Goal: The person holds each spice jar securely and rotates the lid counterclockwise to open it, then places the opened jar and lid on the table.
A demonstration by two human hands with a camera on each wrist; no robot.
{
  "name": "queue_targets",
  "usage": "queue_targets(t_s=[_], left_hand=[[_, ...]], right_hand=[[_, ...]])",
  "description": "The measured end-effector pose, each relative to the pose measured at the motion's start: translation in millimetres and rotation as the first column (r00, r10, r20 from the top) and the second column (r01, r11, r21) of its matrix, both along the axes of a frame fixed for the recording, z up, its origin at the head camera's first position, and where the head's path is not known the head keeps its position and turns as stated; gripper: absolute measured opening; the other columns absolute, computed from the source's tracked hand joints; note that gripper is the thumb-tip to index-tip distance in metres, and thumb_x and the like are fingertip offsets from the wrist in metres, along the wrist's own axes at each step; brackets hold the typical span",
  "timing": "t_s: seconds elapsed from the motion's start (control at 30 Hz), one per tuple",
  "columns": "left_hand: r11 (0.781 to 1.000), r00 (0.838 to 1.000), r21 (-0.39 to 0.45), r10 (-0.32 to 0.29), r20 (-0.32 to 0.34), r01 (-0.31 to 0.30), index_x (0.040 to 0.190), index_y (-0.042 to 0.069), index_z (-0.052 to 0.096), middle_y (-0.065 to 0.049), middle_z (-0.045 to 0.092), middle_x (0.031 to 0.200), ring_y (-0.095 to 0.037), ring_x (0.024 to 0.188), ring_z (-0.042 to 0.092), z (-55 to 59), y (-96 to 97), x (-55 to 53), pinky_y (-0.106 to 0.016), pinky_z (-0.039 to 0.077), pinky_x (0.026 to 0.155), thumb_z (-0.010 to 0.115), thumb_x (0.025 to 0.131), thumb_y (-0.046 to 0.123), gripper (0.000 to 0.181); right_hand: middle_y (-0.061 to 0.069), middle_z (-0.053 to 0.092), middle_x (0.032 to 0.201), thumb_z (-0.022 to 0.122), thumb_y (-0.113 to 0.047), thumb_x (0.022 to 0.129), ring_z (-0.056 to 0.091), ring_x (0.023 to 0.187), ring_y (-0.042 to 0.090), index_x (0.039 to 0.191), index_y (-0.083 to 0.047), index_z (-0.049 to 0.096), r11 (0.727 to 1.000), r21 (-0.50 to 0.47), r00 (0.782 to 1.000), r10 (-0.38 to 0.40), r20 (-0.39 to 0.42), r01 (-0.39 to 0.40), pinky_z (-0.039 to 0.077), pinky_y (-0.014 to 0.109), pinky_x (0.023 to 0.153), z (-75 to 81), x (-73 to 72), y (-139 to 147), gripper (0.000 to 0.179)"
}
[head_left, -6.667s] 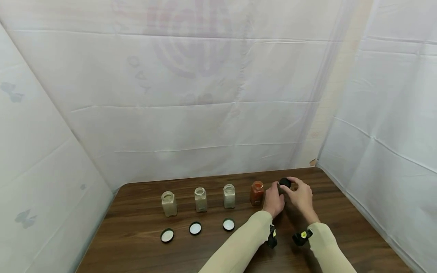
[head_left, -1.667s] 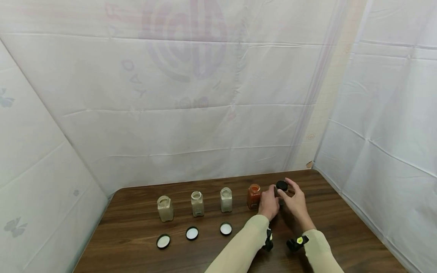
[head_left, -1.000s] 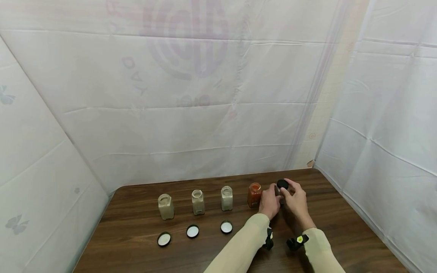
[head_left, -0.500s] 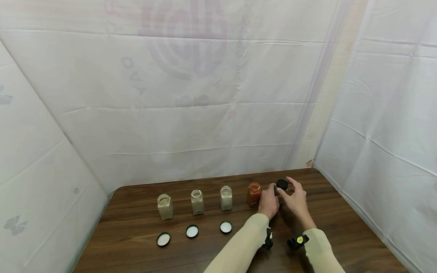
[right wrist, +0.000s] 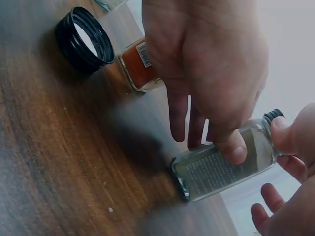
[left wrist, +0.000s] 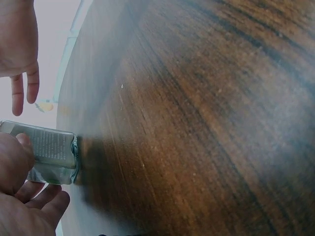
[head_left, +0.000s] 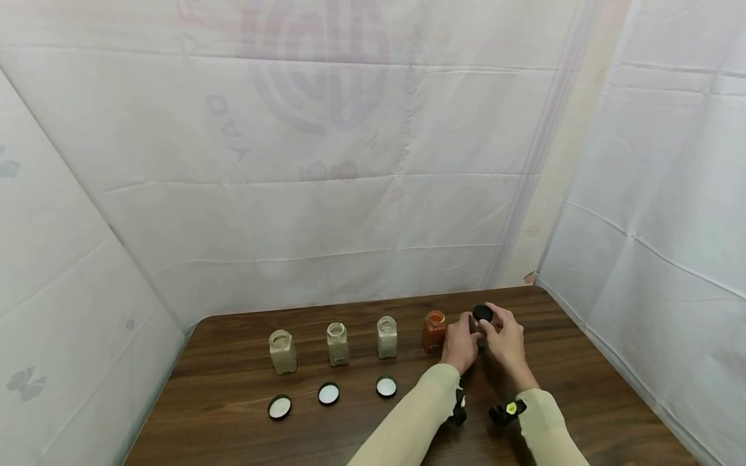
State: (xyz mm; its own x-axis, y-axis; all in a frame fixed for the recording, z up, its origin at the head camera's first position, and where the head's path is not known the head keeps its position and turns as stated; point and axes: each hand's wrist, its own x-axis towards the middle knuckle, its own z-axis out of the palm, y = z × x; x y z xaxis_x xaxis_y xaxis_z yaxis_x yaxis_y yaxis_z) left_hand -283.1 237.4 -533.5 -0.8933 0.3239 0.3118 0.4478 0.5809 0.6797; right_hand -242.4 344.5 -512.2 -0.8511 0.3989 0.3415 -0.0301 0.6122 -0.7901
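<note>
At the right end of a row of jars, my left hand [head_left: 460,343] grips a glass spice jar [right wrist: 211,172] with small print on its side. My right hand [head_left: 506,340] pinches the black lid [head_left: 482,313] on top, thumb on the near side and fingers behind. In the left wrist view the jar's base is close to the table. Just left of my left hand stands a lidless jar of orange-red spice [head_left: 434,332]. How tightly the lid sits on the neck cannot be seen.
Further left, three lidless jars of pale contents, the left [head_left: 282,353], middle [head_left: 337,345] and right [head_left: 387,338], stand on the wooden table [head_left: 221,382]. Three black lids lie before them, white insides up: left [head_left: 280,407], middle [head_left: 329,393], right [head_left: 386,387]. A white cloth wall [head_left: 350,213] encloses the table.
Both hands stay at the same jar. My right fingers shift around the lid between frames, spread wider half a second ago and closer in now. The other jars and lids stay put.
</note>
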Motion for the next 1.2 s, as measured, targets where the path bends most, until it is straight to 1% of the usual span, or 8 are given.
queue_targets(t_s=[0.2,0.4,0.53,0.63,0.73,0.87,1.0,1.2], left_hand=[[1.000,1.000,0.005,-0.004,0.027,0.004,0.128,0.010,0.061,-0.008,0.075,0.110,-0.018,0.099,0.072,1.7,0.0,0.5,-0.033,0.058,0.083,0.072,0.098,0.019,0.033],[1.000,0.999,0.016,-0.003,0.032,0.003,0.129,0.010,0.061,-0.009,0.075,0.112,-0.018,0.101,0.072,3.5,-1.0,1.6,-0.034,0.058,0.085,0.072,0.097,0.016,0.034],[1.000,0.999,0.008,0.001,0.035,-0.001,0.130,0.010,0.061,-0.009,0.075,0.114,-0.019,0.102,0.072,4.8,-1.2,1.3,-0.034,0.058,0.086,0.072,0.098,0.015,0.035],[1.000,0.999,0.006,-0.001,0.040,0.000,0.132,0.010,0.060,-0.009,0.074,0.114,-0.019,0.102,0.071,4.9,-1.5,1.5,-0.034,0.058,0.086,0.071,0.098,0.015,0.036],[1.000,0.999,0.005,-0.004,0.054,0.004,0.133,0.011,0.060,-0.008,0.074,0.114,-0.019,0.102,0.071,4.4,-1.3,1.8,-0.035,0.058,0.087,0.071,0.098,0.015,0.037],[1.000,0.998,0.004,-0.003,0.064,0.003,0.133,0.011,0.060,-0.008,0.074,0.116,-0.019,0.104,0.071,3.2,0.4,1.2,-0.035,0.058,0.088,0.071,0.098,0.016,0.037],[1.000,0.997,0.010,0.000,0.071,0.000,0.132,0.011,0.060,-0.009,0.074,0.117,-0.019,0.104,0.071,2.8,0.6,0.9,-0.035,0.058,0.089,0.072,0.098,0.016,0.036],[1.000,0.998,0.009,0.003,0.068,-0.003,0.128,0.012,0.061,-0.007,0.074,0.113,-0.017,0.101,0.071,4.4,-0.9,1.8,-0.034,0.058,0.087,0.072,0.097,0.017,0.033]], right_hand=[[0.028,0.045,0.146,0.055,-0.003,0.105,0.051,0.129,0.051,0.149,0.002,0.049,0.997,0.020,0.997,0.069,0.045,-0.070,0.045,0.060,0.104,3.0,0.0,3,0.045],[0.030,0.043,0.149,0.057,-0.001,0.103,0.050,0.131,0.052,0.151,0.001,0.045,0.996,0.012,0.995,0.092,0.049,-0.093,0.045,0.061,0.104,5.0,1.3,4,0.049],[0.028,0.043,0.150,0.064,-0.007,0.102,0.049,0.130,0.051,0.152,0.000,0.044,0.998,-0.005,0.996,0.070,0.053,-0.070,0.045,0.060,0.106,7.1,3.1,4,0.054],[0.025,0.046,0.147,0.070,-0.015,0.100,0.045,0.128,0.049,0.148,-0.001,0.049,1.000,-0.028,0.999,0.015,0.045,-0.013,0.042,0.059,0.106,8.5,3.8,1,0.055],[0.024,0.050,0.142,0.074,-0.018,0.097,0.043,0.123,0.046,0.142,-0.001,0.055,0.998,-0.039,0.999,-0.042,0.029,0.043,0.038,0.056,0.103,8.6,3.0,-2,0.052],[0.025,0.054,0.137,0.077,-0.017,0.094,0.043,0.118,0.045,0.135,0.000,0.061,0.996,-0.025,0.996,-0.084,0.007,0.084,0.035,0.053,0.095,7.9,1.3,-5,0.047],[0.025,0.052,0.141,0.075,-0.015,0.096,0.042,0.120,0.047,0.136,-0.001,0.061,0.996,-0.022,0.996,-0.081,0.029,0.082,0.040,0.058,0.095,7.2,1.5,-6,0.045],[0.027,0.047,0.148,0.061,-0.006,0.102,0.049,0.126,0.051,0.146,-0.002,0.054,1.000,0.005,0.998,-0.012,0.060,0.011,0.045,0.063,0.100,6.4,2.1,-3,0.045]])
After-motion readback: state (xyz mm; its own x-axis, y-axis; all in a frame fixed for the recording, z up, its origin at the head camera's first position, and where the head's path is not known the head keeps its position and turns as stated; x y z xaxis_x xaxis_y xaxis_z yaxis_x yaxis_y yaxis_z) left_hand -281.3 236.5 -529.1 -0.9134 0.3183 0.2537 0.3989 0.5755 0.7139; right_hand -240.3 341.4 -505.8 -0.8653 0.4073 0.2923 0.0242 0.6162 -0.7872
